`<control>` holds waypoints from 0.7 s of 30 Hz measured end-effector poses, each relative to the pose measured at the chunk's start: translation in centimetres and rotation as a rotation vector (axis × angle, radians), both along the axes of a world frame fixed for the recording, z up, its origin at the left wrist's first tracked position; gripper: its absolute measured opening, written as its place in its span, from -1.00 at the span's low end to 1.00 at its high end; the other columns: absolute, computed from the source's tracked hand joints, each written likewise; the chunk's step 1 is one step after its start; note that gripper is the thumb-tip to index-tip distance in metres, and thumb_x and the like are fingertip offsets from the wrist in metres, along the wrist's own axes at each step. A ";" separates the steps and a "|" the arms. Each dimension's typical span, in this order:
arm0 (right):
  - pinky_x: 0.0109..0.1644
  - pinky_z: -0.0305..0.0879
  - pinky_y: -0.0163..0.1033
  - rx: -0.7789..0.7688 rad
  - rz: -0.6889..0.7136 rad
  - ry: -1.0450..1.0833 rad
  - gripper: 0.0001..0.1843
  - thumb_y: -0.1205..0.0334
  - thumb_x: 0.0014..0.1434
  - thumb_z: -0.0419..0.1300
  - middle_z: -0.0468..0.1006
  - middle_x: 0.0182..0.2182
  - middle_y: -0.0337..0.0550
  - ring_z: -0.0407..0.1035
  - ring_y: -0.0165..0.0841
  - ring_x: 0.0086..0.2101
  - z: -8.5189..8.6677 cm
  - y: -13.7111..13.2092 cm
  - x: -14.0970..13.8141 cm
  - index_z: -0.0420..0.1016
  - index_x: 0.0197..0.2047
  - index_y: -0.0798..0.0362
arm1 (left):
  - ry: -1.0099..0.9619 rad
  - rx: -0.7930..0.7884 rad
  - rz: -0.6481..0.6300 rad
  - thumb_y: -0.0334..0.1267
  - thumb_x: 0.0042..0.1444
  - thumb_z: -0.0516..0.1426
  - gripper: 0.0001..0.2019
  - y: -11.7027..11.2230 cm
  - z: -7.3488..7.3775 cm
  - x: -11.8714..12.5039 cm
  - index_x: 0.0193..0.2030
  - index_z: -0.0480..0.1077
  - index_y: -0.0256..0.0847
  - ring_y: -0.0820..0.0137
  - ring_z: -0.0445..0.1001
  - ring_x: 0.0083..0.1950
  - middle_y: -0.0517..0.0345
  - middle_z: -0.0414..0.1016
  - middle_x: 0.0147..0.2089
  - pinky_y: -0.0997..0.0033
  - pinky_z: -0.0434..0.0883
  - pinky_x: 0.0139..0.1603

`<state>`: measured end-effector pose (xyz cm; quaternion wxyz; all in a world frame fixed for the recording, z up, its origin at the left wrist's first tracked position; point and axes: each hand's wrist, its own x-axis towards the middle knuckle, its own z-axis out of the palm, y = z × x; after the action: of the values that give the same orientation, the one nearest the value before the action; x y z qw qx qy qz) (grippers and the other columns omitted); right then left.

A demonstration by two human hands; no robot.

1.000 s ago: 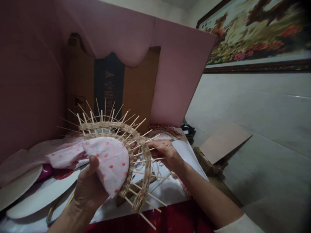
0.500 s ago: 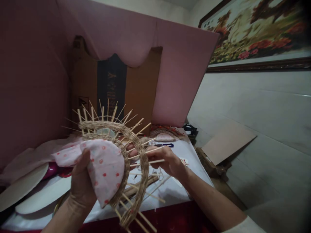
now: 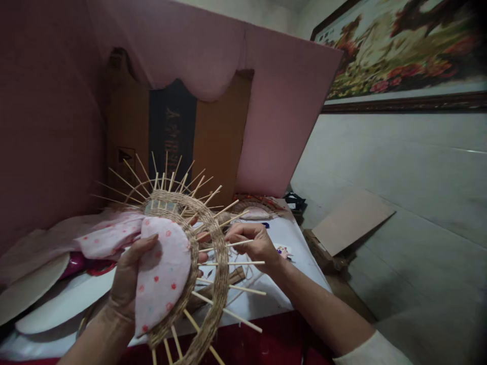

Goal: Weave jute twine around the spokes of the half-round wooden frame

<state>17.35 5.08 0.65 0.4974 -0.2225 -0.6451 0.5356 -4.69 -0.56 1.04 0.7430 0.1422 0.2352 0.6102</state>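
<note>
Semicircular woven piece [image 3: 219,258], held above the worktop [image 3: 299,248] with its sticks [image 3: 245,263] radiating outward. The left hand [image 3: 126,276] grips it: the thumb presses on the dotted fabric [image 3: 163,268] in front, while the other fingers [image 3: 203,257] lie behind, their tips showing between the inner and outer bands. The right hand's [image 3: 256,246] bent fingers meet the outer band's far edge, among the sticks (whether they pinch a stick or a strand cannot be told).
</note>
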 end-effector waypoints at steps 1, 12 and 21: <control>-0.50 0.05 -0.34 0.053 -0.023 -0.020 -0.83 0.11 0.01 0.33 0.41 -0.56 -0.24 0.16 -0.49 -0.55 0.3 0.2 0.2 0.61 -0.42 0.04 | -0.008 -0.030 0.015 -0.39 -0.08 0.16 -0.89 0.1 -0.2 0.0 -0.40 0.52 -0.19 0.18 0.61 -0.40 0.19 0.60 -0.54 0.23 0.57 -0.30; -0.55 -0.09 -0.37 0.032 -0.248 -0.237 -0.58 -0.06 -0.05 0.32 0.24 -0.64 -0.36 0.03 -0.55 -0.60 3.1 1.9 3.0 0.31 -0.56 0.10 | 0.196 -0.083 0.063 -0.40 -0.18 0.16 -0.80 -0.4 1.0 0.8 -0.36 0.55 -0.28 0.07 0.60 -0.43 -0.02 0.64 -0.42 0.09 0.57 -0.41; -0.56 0.06 -0.39 -0.131 -0.316 -0.219 -0.65 0.07 -0.21 0.43 0.44 -0.61 -0.27 0.21 -0.54 -0.60 4.5 1.0 3.3 0.41 -0.53 0.13 | 0.320 -0.072 -0.157 -0.33 -0.23 0.25 -0.78 -0.3 0.5 1.1 -0.36 0.55 -0.33 0.00 0.59 -0.35 -0.18 0.63 -0.34 0.11 0.54 -0.40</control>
<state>20.68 6.12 5.17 0.4867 -0.4098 -0.6163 0.4641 -3.64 -0.85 1.55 0.7460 0.2289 0.3603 0.5111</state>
